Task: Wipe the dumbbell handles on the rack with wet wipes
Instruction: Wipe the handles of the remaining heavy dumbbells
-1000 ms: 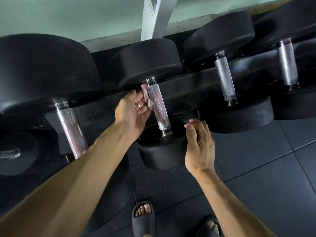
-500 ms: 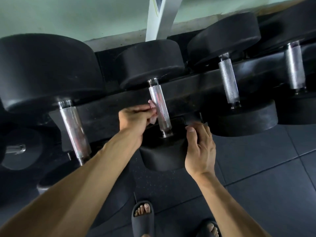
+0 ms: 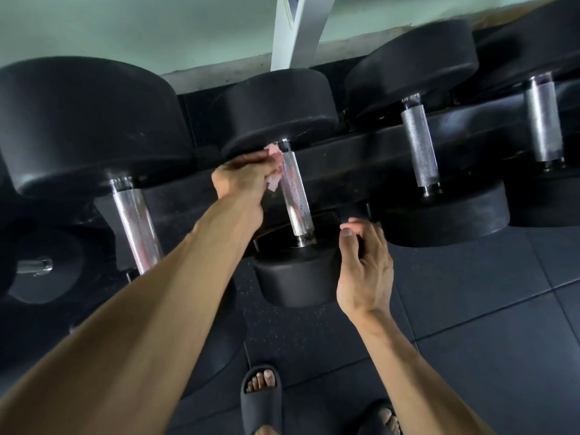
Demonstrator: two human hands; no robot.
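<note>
At nine o'clock sits the biggest dumbbell, its handle (image 3: 133, 229) shiny and glinting, which might mean damp, though I can't swear it has been wiped. Moving toward the middle, the person's left hand (image 3: 243, 178) is up at the far end of the centre handle (image 3: 293, 196), fingers clenched around a crumpled pale wet wipe (image 3: 273, 171) and pressing it against the handle's left side, just under the far weight head. So this middle bar looks to be the one in progress. At about five o'clock from it, the right hand (image 3: 365, 271) rests on the near head (image 3: 295, 277) of the same dumbbell, thumb on its top edge and fingers curled round its right side, apparently steadying it on the rack (image 3: 361, 158). Further on, at two and three o'clock, two more handles (image 3: 419, 147) (image 3: 544, 120) look dull and dry to me, likely still to do. A lower tier shows another handle (image 3: 34, 266) at far left. By my reckoning the job is near its middle at best.
</note>
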